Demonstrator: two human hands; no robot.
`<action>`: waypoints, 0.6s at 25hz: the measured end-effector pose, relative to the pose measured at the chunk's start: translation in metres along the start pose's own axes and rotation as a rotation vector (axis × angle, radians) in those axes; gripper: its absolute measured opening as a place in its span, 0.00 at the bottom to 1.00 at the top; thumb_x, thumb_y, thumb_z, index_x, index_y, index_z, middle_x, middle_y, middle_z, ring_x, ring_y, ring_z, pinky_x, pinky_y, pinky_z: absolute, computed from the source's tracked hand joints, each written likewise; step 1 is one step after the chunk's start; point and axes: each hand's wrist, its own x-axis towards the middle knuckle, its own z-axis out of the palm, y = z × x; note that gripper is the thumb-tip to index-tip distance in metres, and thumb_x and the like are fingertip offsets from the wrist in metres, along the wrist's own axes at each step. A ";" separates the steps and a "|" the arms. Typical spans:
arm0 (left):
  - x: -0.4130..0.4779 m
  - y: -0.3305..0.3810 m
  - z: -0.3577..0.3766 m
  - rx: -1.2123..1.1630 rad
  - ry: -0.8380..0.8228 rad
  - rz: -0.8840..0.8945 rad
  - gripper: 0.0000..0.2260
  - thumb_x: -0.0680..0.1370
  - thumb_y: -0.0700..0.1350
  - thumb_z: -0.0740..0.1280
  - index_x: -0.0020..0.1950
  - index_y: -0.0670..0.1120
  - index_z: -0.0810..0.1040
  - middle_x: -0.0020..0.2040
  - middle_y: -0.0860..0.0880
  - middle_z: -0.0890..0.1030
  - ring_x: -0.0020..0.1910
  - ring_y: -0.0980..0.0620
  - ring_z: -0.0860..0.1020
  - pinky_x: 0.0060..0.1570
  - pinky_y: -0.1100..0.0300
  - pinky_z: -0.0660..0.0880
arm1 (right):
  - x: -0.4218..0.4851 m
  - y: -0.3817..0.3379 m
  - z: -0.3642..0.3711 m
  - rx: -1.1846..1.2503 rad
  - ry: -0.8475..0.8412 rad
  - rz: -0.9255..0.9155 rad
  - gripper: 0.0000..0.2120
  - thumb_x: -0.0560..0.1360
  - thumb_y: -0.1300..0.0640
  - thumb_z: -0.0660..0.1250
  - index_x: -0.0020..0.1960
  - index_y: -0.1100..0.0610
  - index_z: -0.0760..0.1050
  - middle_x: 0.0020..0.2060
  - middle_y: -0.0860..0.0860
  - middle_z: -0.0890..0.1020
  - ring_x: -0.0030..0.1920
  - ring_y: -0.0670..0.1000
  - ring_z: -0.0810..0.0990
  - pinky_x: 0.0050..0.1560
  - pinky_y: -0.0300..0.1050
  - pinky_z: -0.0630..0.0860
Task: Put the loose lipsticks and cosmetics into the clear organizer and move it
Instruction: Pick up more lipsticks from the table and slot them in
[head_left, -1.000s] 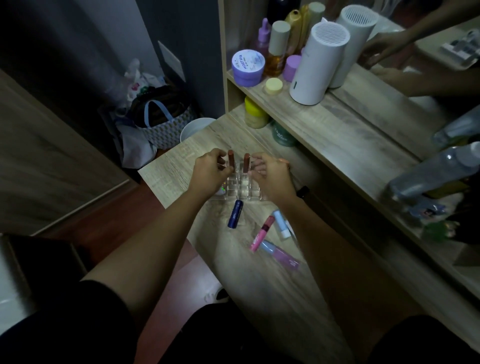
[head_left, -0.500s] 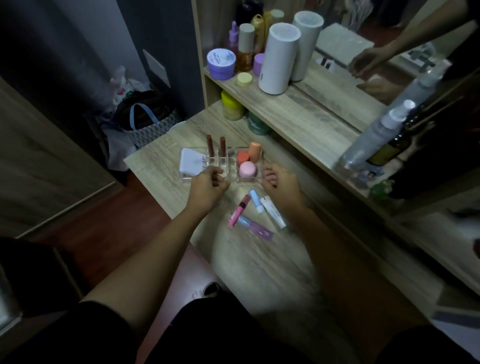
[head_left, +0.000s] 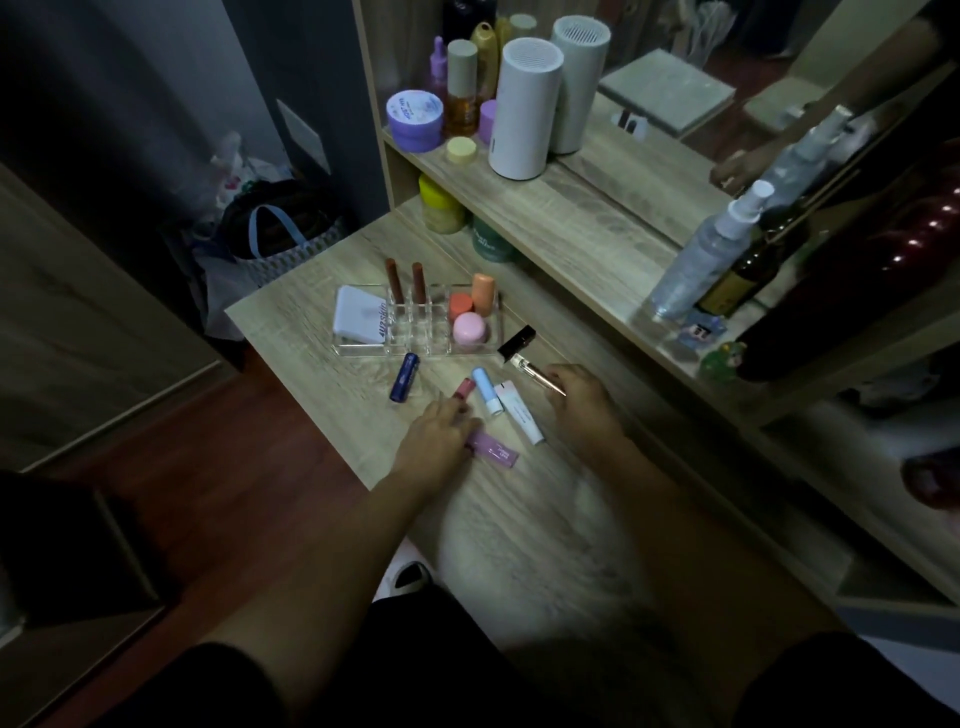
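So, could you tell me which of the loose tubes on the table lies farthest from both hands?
The dark blue tube: it lies alone just in front of the clear organizer, left of the cluster where the left hand and right hand are.

Dim room — wood desk (head_left: 519, 519), reddish floor (head_left: 234, 467).

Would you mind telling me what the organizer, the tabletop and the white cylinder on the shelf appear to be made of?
The organizer looks like clear hard plastic, probably acrylic: the table grain shows through its walls and the edges glint. The tabletop looks like matte wood-grain laminate or wood; which one cannot be told. The white cylinder looks like matte white plastic with a slotted top.
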 end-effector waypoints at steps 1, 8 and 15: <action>0.003 -0.002 -0.001 0.089 -0.004 0.023 0.17 0.75 0.45 0.64 0.64 0.47 0.74 0.68 0.43 0.70 0.63 0.44 0.69 0.60 0.51 0.69 | 0.007 0.001 0.001 -0.032 -0.017 0.013 0.16 0.76 0.65 0.62 0.63 0.62 0.73 0.59 0.60 0.77 0.58 0.59 0.76 0.59 0.48 0.72; 0.013 -0.013 -0.018 0.199 -0.038 0.145 0.17 0.75 0.50 0.66 0.63 0.47 0.75 0.67 0.44 0.71 0.62 0.44 0.68 0.59 0.51 0.68 | 0.027 -0.005 0.002 -0.226 -0.137 0.078 0.11 0.76 0.60 0.64 0.57 0.60 0.76 0.55 0.60 0.78 0.54 0.59 0.77 0.56 0.48 0.74; 0.012 -0.053 -0.098 -0.290 -0.088 0.126 0.09 0.72 0.42 0.72 0.50 0.42 0.79 0.44 0.45 0.82 0.41 0.46 0.79 0.41 0.55 0.73 | 0.015 -0.051 -0.023 0.483 -0.011 0.038 0.17 0.76 0.62 0.64 0.64 0.56 0.69 0.47 0.48 0.78 0.46 0.48 0.78 0.47 0.44 0.78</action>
